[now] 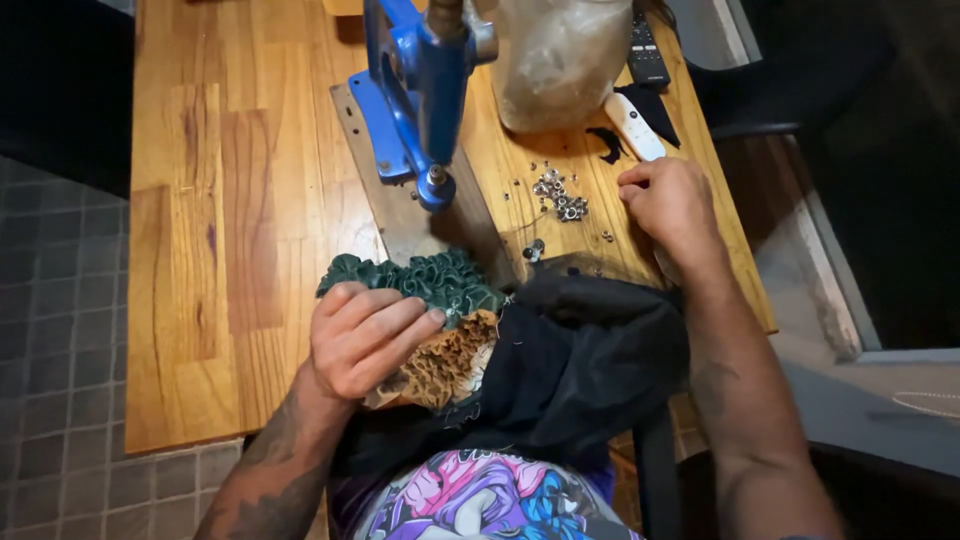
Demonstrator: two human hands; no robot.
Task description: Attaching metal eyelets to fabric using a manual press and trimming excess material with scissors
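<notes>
My left hand (pixel 362 335) grips a bunched, ruffled piece of fabric (pixel 440 300), green on top and tan underneath, at the near edge of the wooden table (pixel 240 200). Black cloth (pixel 580 360) spills from it over my lap. My right hand (pixel 668 200) rests on the table to the right, fingers curled inward, next to a small pile of metal eyelets (pixel 560 195); whether it pinches one is hidden. A blue hand press (pixel 420 90) stands on a board (pixel 400 215) just beyond the fabric.
A clear plastic bag (pixel 560 60) stands behind the eyelets. A white remote (pixel 634 125) and a black remote (pixel 645 50) lie at the back right, with black fabric scraps (pixel 605 140). Grey tiled floor (pixel 60 350) lies to the left.
</notes>
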